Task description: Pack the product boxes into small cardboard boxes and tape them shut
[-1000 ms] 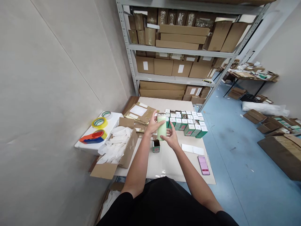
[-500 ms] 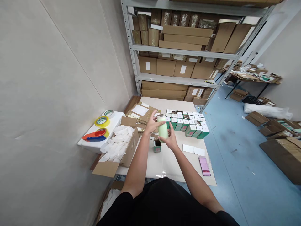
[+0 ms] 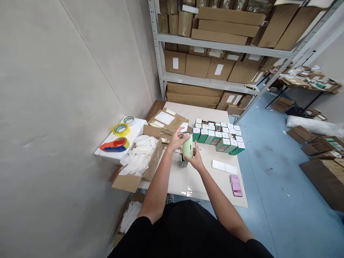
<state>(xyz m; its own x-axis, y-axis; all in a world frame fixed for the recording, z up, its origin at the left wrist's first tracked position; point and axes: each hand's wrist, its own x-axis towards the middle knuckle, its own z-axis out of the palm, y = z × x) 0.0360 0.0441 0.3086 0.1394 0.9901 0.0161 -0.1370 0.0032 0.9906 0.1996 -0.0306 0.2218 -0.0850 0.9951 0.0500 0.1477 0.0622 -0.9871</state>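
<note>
Between my two hands is a light green tumbler (image 3: 187, 148) with a silvery rim and dark print on its side, held upright above the table. My left hand (image 3: 176, 140) grips it near the top from the left. My right hand (image 3: 197, 158) supports its lower part from the right. Partly hidden behind the tumbler, a small open green carton (image 3: 183, 163) stands on the table. To the right are several green-and-white boxes (image 3: 219, 135) in close rows, some with open tops.
Left is a cardboard box (image 3: 152, 165) of white wrapping; behind it, tape rolls (image 3: 121, 129) and a red-blue tape dispenser (image 3: 115, 144) lie on a white surface. Flat cardboard (image 3: 168, 119), a white paper (image 3: 224, 167) and a phone (image 3: 236, 185) lie on the table. Shelving (image 3: 209, 82) stands beyond.
The tumbler has been turned in my hands, so its dark print now faces me. The camera view has shifted, and the scene sits slightly further right and higher.
</note>
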